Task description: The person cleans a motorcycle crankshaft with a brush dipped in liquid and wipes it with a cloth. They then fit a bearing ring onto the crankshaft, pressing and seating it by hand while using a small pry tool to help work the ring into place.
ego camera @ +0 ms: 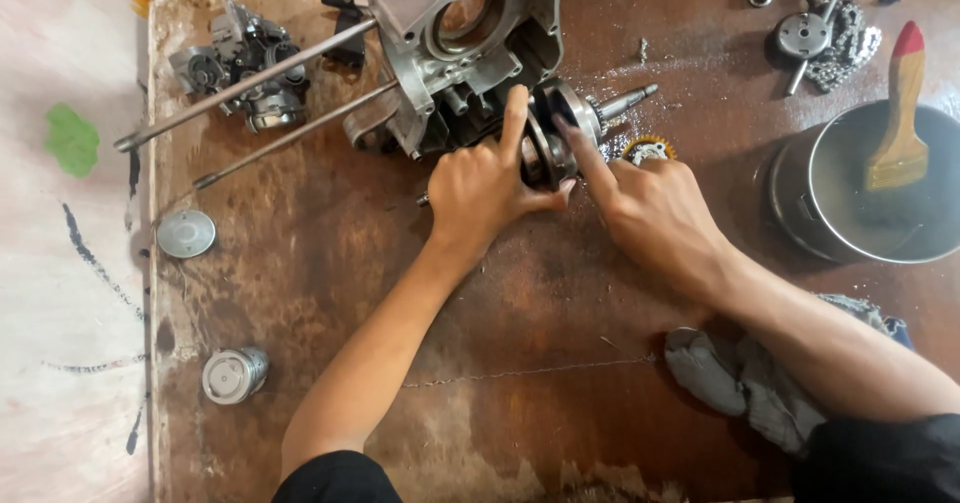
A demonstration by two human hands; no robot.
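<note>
A dark metal crankshaft [560, 123] with round flywheel webs lies against a grey engine crankcase half [470, 33] at the top middle of the brown wooden board. My left hand [482, 188] grips the crankshaft's web, its index finger stretched up along the case. My right hand [645, 203] touches the crankshaft from the right with its index finger extended. The shaft's threaded end [630, 98] sticks out to the right. Two long studs [250, 83] run out of the case to the left.
An engine part [245, 63] lies top left, a round metal cap [186, 233] and a piston [235, 375] at the left edge. A chain with sprocket [830, 38] sits top right, a metal bowl [850, 223] holding a brush [900, 113] at right, a grey rag [740, 373] below, and a small gear [648, 149] beside the crankshaft.
</note>
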